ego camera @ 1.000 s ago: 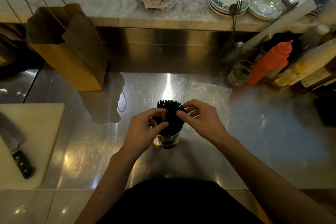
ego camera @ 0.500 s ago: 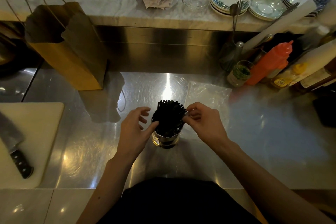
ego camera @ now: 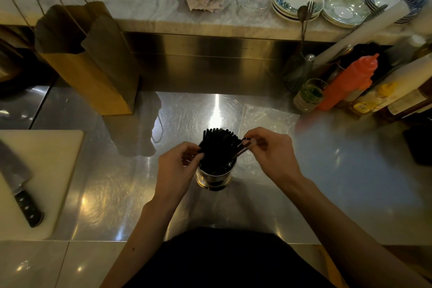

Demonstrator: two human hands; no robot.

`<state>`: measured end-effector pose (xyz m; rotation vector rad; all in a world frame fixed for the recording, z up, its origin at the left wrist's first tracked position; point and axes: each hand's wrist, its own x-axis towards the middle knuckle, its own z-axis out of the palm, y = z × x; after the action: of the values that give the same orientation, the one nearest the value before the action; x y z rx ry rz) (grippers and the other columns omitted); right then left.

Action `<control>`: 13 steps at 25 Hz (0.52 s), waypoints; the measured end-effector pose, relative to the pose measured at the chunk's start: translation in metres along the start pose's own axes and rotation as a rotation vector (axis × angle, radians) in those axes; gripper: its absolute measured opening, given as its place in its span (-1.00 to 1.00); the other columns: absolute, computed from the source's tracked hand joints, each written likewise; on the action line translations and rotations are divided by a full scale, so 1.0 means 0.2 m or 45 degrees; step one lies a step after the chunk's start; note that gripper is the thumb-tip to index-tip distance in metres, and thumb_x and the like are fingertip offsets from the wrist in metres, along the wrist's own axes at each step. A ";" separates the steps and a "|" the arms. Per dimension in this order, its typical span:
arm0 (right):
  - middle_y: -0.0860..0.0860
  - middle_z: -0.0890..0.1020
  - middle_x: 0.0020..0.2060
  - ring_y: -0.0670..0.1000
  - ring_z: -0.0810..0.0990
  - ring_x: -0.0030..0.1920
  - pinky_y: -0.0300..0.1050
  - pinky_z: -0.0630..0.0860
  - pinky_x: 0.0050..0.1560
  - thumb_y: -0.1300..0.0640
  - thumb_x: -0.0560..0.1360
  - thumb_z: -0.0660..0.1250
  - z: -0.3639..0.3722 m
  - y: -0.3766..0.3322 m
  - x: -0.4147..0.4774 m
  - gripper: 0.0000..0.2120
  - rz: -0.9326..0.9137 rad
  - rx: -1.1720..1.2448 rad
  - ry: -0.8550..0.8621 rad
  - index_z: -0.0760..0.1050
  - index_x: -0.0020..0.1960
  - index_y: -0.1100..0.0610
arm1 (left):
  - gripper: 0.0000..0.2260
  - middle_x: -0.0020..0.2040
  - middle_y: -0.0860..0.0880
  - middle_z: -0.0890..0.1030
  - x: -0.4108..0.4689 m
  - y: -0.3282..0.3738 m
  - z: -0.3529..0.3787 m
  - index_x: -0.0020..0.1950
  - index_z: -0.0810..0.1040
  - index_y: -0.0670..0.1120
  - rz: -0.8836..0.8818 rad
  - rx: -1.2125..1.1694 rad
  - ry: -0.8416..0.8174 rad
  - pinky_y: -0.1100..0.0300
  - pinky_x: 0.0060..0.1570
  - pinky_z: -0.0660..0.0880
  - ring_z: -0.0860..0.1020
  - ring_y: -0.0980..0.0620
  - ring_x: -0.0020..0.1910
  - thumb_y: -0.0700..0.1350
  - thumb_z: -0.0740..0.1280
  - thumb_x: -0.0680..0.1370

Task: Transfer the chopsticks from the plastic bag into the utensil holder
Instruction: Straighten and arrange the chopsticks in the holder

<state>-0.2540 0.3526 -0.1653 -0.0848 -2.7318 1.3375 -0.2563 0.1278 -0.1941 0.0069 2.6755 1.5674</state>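
A bundle of black chopsticks stands fanned out in a shiny metal utensil holder at the middle of the steel counter. My left hand pinches the chopsticks at the bundle's left side. My right hand pinches the tips of a few chopsticks leaning out to the right of the holder. A clear plastic bag lies flat on the counter just behind my right hand; nothing shows inside it.
A brown paper bag stands at the back left. A cutting board with a knife lies at the left. An orange squeeze bottle, jars and bottles crowd the right. Stacked plates sit on the marble ledge behind.
My left hand has gone back onto the left side of the bundle, and my right hand has shifted right, drawing a few chopsticks outward. The holder stayed in place.
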 end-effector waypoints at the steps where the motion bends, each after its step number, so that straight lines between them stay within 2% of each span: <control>1: -0.05 0.69 -0.23 -0.19 0.66 -0.21 -0.39 0.55 -0.11 0.23 0.48 0.44 -0.04 -0.01 0.02 -0.93 -0.003 0.015 0.022 0.64 -0.06 0.09 | -0.92 -0.16 0.08 0.67 0.00 0.00 0.00 -0.04 0.63 -0.03 -0.004 -0.012 0.015 0.42 -0.17 0.50 0.62 0.17 -0.20 -0.16 0.46 0.49; 6: 0.02 0.69 -0.24 -0.12 0.67 -0.23 -0.34 0.58 -0.17 0.30 0.44 0.45 -0.27 -0.09 0.10 -0.90 0.068 0.164 0.083 0.65 -0.06 0.16 | -0.87 -0.05 0.07 0.63 0.00 0.04 -0.01 0.05 0.62 -0.02 0.006 -0.006 0.092 0.27 -0.20 0.52 0.60 0.13 -0.16 -0.06 0.41 0.52; 9: 0.05 0.70 -0.18 -0.10 0.70 -0.17 -0.28 0.62 -0.11 0.34 0.44 0.42 -0.36 -0.09 0.12 -0.87 0.083 0.220 0.102 0.62 -0.04 0.18 | -0.86 0.00 0.10 0.61 0.00 0.10 -0.03 0.07 0.59 0.05 0.073 0.020 0.109 0.38 -0.13 0.47 0.56 0.21 -0.08 -0.01 0.40 0.52; 11: 0.05 0.70 -0.15 -0.07 0.70 -0.14 -0.21 0.64 -0.08 0.37 0.45 0.40 -0.38 -0.09 0.13 -0.84 0.109 0.248 0.097 0.61 -0.04 0.17 | -0.78 0.04 0.11 0.59 0.00 0.15 -0.03 0.11 0.57 0.08 0.169 0.024 0.042 0.46 -0.05 0.40 0.53 0.21 0.00 0.05 0.43 0.49; 13: 0.06 0.70 -0.16 -0.03 0.71 -0.15 -0.16 0.65 -0.08 0.38 0.45 0.40 -0.36 -0.08 0.11 -0.85 0.125 0.261 0.072 0.62 -0.04 0.18 | -0.58 0.12 0.11 0.55 0.00 0.19 0.00 0.22 0.52 0.07 0.309 0.077 -0.145 0.44 0.07 0.36 0.47 0.21 0.09 0.17 0.44 0.42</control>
<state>-0.2685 0.4003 -0.1073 -0.2399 -2.5578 1.6068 -0.2565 0.1472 -0.1609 0.4242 2.7145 1.4906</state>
